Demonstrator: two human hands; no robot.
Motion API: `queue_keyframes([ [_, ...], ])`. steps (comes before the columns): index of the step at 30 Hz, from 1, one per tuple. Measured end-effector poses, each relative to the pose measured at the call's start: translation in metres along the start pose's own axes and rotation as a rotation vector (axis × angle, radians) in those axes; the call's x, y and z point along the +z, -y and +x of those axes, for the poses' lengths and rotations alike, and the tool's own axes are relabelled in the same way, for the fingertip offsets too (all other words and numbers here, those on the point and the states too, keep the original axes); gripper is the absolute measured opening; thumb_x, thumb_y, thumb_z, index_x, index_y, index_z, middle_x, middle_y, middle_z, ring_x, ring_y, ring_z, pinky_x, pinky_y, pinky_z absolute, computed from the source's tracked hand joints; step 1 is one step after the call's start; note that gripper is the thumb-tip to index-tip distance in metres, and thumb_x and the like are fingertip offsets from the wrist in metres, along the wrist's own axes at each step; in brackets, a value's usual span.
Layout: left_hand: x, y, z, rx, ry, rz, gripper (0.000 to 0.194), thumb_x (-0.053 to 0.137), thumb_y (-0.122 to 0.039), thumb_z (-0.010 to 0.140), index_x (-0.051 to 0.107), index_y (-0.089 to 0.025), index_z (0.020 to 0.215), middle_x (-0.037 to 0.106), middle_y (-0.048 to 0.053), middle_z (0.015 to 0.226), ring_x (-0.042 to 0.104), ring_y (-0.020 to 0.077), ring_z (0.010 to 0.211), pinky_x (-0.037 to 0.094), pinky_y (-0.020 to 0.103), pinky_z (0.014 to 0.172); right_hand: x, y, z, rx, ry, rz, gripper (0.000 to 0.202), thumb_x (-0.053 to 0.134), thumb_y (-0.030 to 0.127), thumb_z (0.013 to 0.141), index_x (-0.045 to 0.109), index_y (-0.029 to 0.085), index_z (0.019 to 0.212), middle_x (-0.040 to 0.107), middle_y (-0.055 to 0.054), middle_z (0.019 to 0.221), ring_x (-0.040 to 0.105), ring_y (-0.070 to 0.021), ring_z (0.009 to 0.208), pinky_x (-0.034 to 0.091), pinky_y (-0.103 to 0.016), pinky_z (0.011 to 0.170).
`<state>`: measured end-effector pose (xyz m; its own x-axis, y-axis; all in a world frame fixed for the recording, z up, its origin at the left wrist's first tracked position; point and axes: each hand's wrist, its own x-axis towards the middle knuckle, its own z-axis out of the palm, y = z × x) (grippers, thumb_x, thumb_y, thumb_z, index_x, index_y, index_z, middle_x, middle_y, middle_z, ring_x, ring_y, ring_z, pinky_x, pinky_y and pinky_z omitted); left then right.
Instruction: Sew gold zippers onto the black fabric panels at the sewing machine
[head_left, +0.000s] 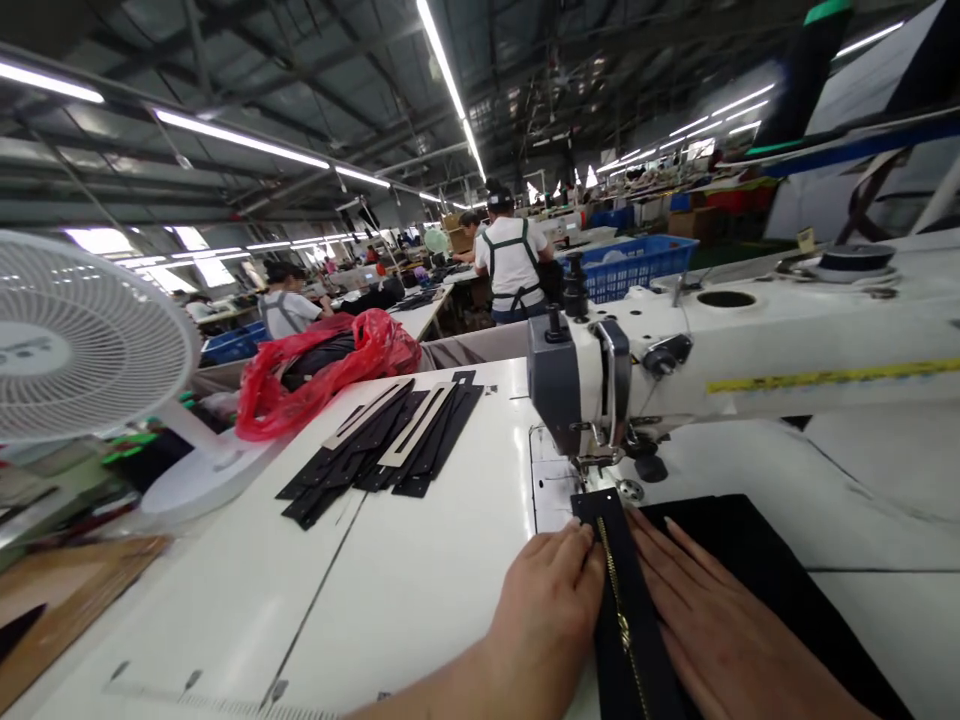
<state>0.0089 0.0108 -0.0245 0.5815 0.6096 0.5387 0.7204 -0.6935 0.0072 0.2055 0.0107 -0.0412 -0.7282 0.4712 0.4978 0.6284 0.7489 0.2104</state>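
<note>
A black strip with a gold-toothed zipper (611,560) lies lengthwise under the sewing machine's needle area, its far end by the presser foot (596,462). My left hand (551,600) is closed on the strip's left edge, fingers curled and pressed together. Flat along the right side of the strip rests my right hand (705,610), its fingers stretched forward. Beneath that hand a larger black panel (750,540) spreads to the right. The gold zipper pull sits partway down the teeth, between my hands. Whether the strip and the panel are joined cannot be seen.
The white sewing machine (795,350) spans the right side. Overlapping black and beige pieces (390,440) lie on the table's far left, near a red plastic bag (322,370). A white fan (82,340) stands at left. People work beyond, near a blue crate (637,265).
</note>
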Motion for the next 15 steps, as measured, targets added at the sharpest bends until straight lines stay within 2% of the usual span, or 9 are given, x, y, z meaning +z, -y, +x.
queue_keyframes([
  [5,0.001,0.002,0.0,0.017,0.018,-0.01,0.025,0.041,-0.014,0.092,0.059,-0.007,0.108,0.063,0.014,0.107,0.06,0.0245,0.099,0.055,0.034,0.081,-0.002,-0.001,0.001,-0.017,0.025,-0.024,0.063,0.04,0.016,0.081,0.024,0.006,0.142,0.038,-0.015,0.139,0.031,-0.0266,0.13,0.043,-0.043,0.095],
  [10,0.004,0.008,0.008,0.006,0.024,0.01,0.024,0.039,-0.012,0.092,0.06,-0.007,0.102,0.063,0.014,0.103,0.06,0.0231,0.094,0.054,0.035,0.081,0.001,-0.008,0.005,0.015,0.043,-0.02,0.065,0.039,0.015,0.083,0.016,0.003,0.142,0.037,-0.017,0.139,0.031,-0.025,0.13,0.043,-0.044,0.096],
  [15,0.004,0.016,0.021,-0.006,0.094,-0.003,0.018,0.045,-0.01,0.089,0.059,-0.007,0.1,0.062,0.013,0.098,0.06,0.0229,0.089,0.055,0.036,0.079,0.005,-0.018,0.012,0.028,0.047,0.001,0.063,0.039,0.014,0.084,0.018,0.004,0.142,0.04,-0.018,0.137,0.035,-0.0245,0.128,0.042,-0.045,0.098],
])
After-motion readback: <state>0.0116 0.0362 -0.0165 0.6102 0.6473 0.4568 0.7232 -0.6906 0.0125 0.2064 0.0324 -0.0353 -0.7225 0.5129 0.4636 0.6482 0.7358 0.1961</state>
